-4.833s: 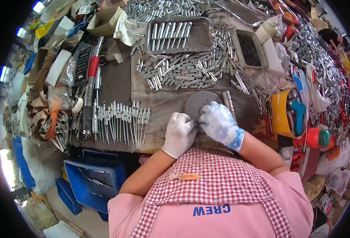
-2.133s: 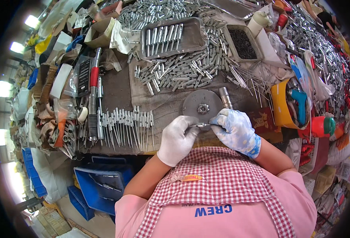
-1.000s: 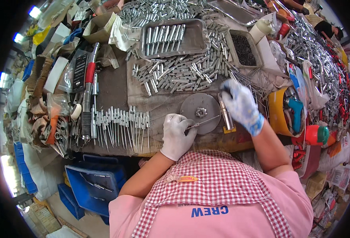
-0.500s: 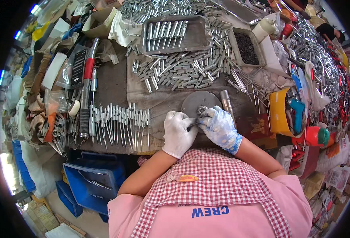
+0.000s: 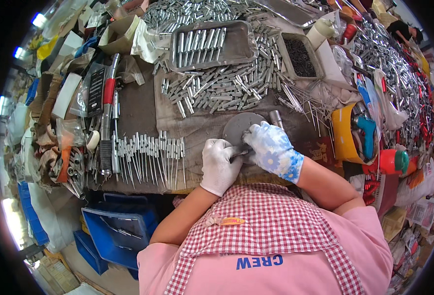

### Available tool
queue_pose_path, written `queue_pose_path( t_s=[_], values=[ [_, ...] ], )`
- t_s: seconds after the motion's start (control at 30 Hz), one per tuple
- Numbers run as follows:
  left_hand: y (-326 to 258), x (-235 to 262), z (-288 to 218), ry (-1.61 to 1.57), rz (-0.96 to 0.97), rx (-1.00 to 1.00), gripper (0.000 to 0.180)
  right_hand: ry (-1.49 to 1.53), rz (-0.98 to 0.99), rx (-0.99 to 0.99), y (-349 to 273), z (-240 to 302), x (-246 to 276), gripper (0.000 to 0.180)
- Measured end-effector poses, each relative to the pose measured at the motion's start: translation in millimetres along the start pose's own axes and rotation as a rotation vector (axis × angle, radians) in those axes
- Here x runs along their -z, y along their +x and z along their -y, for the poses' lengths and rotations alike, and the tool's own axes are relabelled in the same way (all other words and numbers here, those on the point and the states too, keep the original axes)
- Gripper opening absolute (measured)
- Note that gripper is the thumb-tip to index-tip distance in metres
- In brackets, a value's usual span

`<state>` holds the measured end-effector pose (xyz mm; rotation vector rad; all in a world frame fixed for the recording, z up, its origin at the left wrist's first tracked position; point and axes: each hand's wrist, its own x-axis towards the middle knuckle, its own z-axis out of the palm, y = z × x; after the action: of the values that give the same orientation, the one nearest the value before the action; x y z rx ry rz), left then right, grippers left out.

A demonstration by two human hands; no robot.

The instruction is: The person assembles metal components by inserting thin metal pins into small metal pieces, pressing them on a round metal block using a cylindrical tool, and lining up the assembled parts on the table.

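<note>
My left hand (image 5: 222, 166), in a white knit glove, is closed in a pinch on a small dark piece at the near edge of a round grey disc (image 5: 237, 127). The piece's kind is too small to make out. My right hand (image 5: 274, 152), in a blue-and-white flowered glove, bends its fingers down over the disc's right side. Whatever those fingertips hold is hidden under them. Just beyond the right hand stands a metal socket-like cylinder (image 5: 276, 118). To the left, a row of metal tubes with thin rods (image 5: 150, 155) lies along the table's front.
Beyond the disc lies a heap of metal tubes (image 5: 222, 91), with a metal tray (image 5: 241, 46) of several tubes behind it. A bin of small dark parts (image 5: 300, 56) and a yellow container (image 5: 344, 132) stand right. A torque wrench (image 5: 107, 105) lies left; blue crates (image 5: 116, 231) sit below.
My right hand has shifted slightly and turned, its flowered back now more in view. The shiny bit seen at its fingertips is now covered. My left hand keeps its pinch.
</note>
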<state>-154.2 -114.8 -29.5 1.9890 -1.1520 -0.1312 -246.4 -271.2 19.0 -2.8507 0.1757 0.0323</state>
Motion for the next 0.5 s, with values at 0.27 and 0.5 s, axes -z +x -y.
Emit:
queue_pose_path(
  t_s=[0.27,0.5],
  values=[
    [2.4,1.8,-4.1,0.000,0.026,0.022,0.012,-0.160,-0.105,0.136,-33.6,13.4,-17.2,0.022],
    [0.7,-1.9,-1.9,0.038,0.025,0.008,0.011,0.005,-0.130,0.152,-36.3,7.2,-14.6,0.026]
  ],
)
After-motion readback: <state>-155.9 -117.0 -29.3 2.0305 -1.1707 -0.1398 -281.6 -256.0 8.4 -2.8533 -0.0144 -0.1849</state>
